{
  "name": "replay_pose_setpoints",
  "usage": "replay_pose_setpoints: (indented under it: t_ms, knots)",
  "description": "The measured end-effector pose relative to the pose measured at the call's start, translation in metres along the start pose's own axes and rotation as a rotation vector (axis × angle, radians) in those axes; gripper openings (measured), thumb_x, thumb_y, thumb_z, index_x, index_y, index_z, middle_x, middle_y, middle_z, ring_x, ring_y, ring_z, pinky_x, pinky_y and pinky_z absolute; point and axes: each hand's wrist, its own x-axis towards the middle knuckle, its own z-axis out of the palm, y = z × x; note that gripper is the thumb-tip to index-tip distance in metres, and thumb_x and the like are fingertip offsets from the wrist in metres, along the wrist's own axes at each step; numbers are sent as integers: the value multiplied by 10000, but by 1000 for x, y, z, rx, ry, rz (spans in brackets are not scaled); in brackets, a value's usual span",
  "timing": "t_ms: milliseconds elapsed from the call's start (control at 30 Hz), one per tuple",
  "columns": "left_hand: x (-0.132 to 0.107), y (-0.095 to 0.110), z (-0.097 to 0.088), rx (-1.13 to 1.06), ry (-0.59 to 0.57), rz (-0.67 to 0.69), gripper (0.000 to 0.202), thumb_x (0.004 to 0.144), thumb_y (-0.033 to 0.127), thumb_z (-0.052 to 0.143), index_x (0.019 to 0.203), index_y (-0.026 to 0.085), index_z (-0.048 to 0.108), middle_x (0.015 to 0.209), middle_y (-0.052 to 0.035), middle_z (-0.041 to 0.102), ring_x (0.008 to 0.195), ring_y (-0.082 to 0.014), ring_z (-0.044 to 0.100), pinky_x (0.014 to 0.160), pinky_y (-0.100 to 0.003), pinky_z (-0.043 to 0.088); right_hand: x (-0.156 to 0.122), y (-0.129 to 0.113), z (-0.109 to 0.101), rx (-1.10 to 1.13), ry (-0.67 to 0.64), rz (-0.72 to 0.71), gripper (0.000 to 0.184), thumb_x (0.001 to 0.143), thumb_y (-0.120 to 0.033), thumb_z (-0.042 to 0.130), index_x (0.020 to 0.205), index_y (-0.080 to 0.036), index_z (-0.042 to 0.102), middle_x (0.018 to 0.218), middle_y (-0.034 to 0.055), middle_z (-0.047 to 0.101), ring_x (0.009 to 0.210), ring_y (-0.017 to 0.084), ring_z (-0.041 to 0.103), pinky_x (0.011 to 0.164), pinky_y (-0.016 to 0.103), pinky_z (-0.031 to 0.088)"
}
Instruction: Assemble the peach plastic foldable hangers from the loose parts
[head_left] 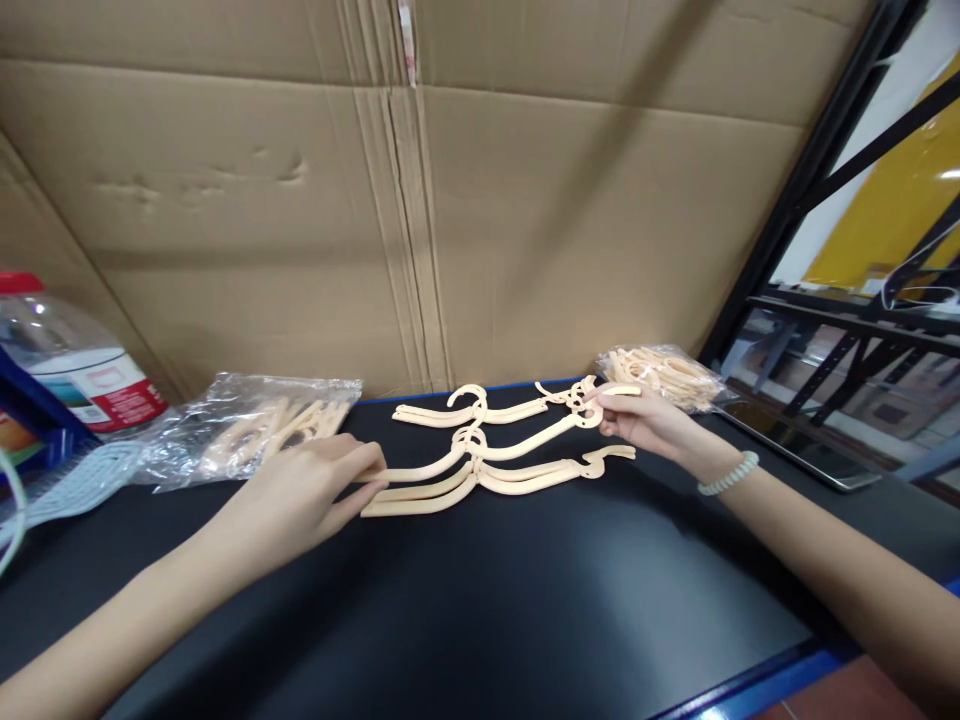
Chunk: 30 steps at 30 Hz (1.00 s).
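A beige plastic folding clothes hanger (517, 447) is stretched between my two hands, just over the dark tabletop. My left hand (319, 480) pinches the tip of its left arm between thumb and fingers. At its right end, my right hand (649, 420) grips it with fingers closed; hooked and ringed parts bunch up at these fingertips, and which piece each belongs to is hard to tell. Behind lies another beige hanger (514, 411) with its hook up. In front is a third hanger (525, 483), with a small hook (592, 462) by its right end.
Clear plastic bags of beige hanger parts lie at left (255, 430) and right (660, 375). A light-blue hairbrush (82, 485) and a red-capped bottle (82, 360) are at far left. Cardboard (247, 220) walls the back. A flat dark tablet-like panel (795, 445) lies at right.
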Motion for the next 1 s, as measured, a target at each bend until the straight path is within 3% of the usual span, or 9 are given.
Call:
replay_pose_setpoints:
  t_ms: [167,300,433,633,1000]
  knots:
    - [-1,11,-1,-42,-78,81,198,885,259,476,785,203,637,754,-46,613,675,-181,566,634,-272,404,-6,-14,-17,-285,-152,75,189,677,-291,784,790,-146,740,696,20,670,577,106,579,539,220,467]
    - [-3,21,3,-79,-146,110,199,886,219,473,748,196,615,744,-31,583,621,-164,558,569,-260,376,-6,-19,-25,-607,-347,33,231,726,-357,740,806,-140,740,673,26,674,574,114,567,544,233,446]
    - [-5,24,7,-85,-191,115,203,896,212,460,735,199,584,734,-16,576,593,-154,557,547,-251,358,-4,-19,-28,-799,-427,23,260,746,-400,719,809,-148,734,695,33,691,612,130,584,565,242,437]
    - [-4,23,8,-55,-226,106,163,898,186,458,757,203,539,738,-15,580,615,-167,558,557,-252,343,-4,-17,-23,-953,-458,2,304,715,-460,734,791,-165,725,767,42,708,726,177,631,652,274,454]
    - [-4,27,9,174,-240,120,201,905,140,395,749,187,512,799,-47,572,673,-194,564,589,-295,381,-2,-11,-26,-1080,-402,21,365,691,-519,732,726,-159,680,711,28,649,690,176,585,618,272,408]
